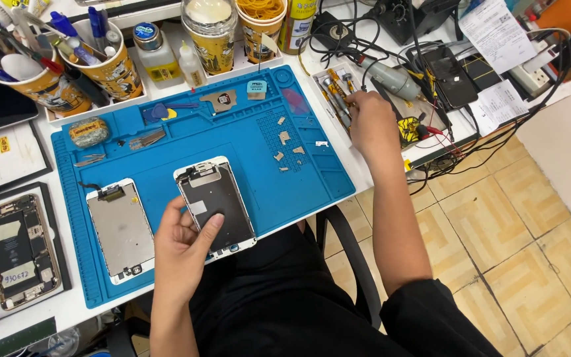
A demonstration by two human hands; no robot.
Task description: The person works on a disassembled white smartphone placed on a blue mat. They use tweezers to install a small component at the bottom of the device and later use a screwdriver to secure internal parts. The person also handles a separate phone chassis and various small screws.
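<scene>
Head view of a phone repair bench. The left hand (183, 248) grips the lower edge of a phone screen panel (216, 206), thumb pressed on its back, fingers curled underneath; the panel lies tilted on the blue work mat (299, 182), its bottom corner just reaching the mat's near edge. A second screen panel (120, 229) lies just beside it to the left, apart from the hand. The right hand (371, 122) reaches past the mat's right edge into a tool tray (338, 89), fingers bent over the screwdrivers (338, 106); whether they grip one cannot be told. Small metal plates (285, 140) sit on the mat's right half, with bare mat around them. An opened phone body (18, 251) rests off the mat at far left
</scene>
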